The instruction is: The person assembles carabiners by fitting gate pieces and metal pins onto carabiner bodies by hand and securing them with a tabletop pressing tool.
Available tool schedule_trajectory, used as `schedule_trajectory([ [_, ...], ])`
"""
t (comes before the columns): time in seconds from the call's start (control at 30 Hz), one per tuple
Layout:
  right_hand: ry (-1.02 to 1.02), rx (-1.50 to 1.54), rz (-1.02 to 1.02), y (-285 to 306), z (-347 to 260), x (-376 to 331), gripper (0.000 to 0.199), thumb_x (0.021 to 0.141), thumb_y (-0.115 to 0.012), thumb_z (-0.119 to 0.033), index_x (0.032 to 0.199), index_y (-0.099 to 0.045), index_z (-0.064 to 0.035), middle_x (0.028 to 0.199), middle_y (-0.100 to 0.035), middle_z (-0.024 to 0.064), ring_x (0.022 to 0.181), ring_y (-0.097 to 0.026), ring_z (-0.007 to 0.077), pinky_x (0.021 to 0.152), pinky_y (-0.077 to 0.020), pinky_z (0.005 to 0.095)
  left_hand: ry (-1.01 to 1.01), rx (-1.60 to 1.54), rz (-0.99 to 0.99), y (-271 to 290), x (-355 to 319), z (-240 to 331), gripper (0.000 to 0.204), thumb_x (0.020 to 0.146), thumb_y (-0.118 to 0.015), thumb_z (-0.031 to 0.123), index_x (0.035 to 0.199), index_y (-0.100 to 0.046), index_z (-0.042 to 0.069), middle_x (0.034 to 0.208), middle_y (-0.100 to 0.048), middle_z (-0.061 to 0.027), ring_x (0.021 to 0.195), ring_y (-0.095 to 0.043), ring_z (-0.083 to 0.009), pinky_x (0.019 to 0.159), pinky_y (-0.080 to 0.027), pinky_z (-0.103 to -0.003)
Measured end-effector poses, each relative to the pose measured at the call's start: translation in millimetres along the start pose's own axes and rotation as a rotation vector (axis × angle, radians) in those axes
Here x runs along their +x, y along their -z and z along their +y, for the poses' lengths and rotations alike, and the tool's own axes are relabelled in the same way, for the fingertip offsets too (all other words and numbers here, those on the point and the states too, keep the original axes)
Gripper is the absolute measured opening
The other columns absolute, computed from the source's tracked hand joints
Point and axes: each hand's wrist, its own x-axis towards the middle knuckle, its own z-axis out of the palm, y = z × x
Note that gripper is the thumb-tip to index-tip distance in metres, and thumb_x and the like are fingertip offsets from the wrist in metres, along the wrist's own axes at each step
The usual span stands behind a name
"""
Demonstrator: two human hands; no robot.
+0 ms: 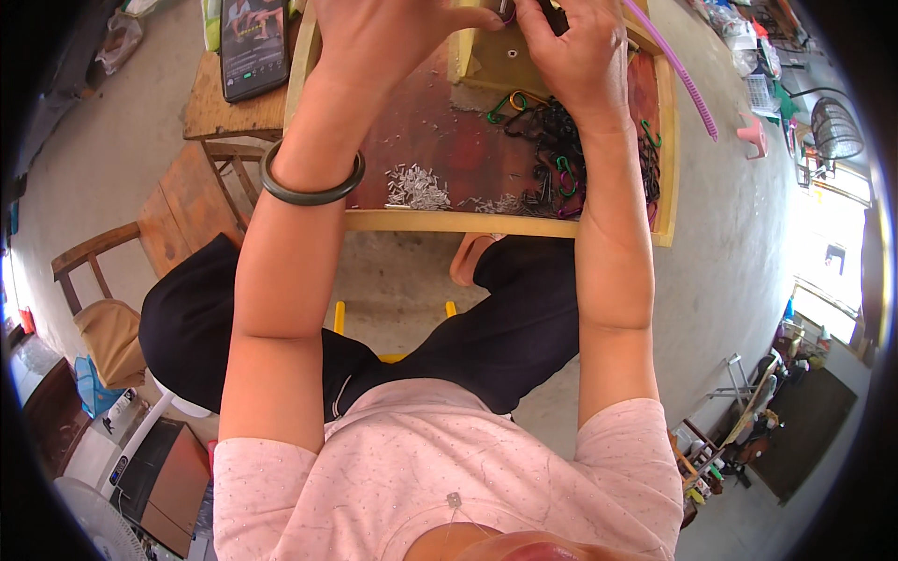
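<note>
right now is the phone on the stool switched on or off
On: the phone lying on the wooden stool has a lit screen showing a picture.

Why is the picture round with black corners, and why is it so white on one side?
In the head view, the fisheye lens bends straight edges like the wooden tray and leaves dark corners; daylight glares white at the right edge; the left hand and right hand are cut off at the top edge.

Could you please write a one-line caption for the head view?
Left hand and right hand pinch a small purple ring above a wooden tray of coloured carabiner clips.
</note>
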Motion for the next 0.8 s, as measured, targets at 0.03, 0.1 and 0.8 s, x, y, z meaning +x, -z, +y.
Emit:
schedule_trajectory([
  [0.03,-0.016,0.007,-0.006,0,-1,0,0.013,0.081,-0.069,0.003,0.093,-0.066,-0.0013,0.118,-0.063,0.0173,0.105,-0.063,0.0344,0.092,-0.051,0.0418,0.004,-0.004,0.005,0,0,0,0.055,0.055,-0.094,0.042,0.084,-0.059,0.011,0.083,-0.063,-0.006,0.09,-0.062,-0.0266,0.088,-0.043,-0.041],
  [0.1,-0.033,0.013,-0.017,-1,-2,-1,0.013,0.081,-0.069,0.003,0.093,-0.067,-0.0012,0.118,-0.063,0.0172,0.105,-0.063,0.0339,0.092,-0.0511,0.0417,0.005,-0.004,0.011,0,-1,-1,0.054,0.055,-0.094,0.041,0.084,-0.059,0.012,0.083,-0.063,-0.0058,0.09,-0.062,-0.0264,0.088,-0.042,-0.04],
  [0.8,0.023,-0.31,0.053,-9,-23,-3,0.011,0.078,-0.072,-0.001,0.086,-0.067,-0.0048,0.103,-0.063,0.0098,0.097,-0.061,0.0302,0.086,-0.049,0.0425,-0.022,0.006,0.042,-2,-2,-2,0.051,0.056,-0.092,0.039,0.084,-0.06,0.012,0.084,-0.064,-0.0054,0.092,-0.062,-0.0263,0.089,-0.042,-0.041],
])
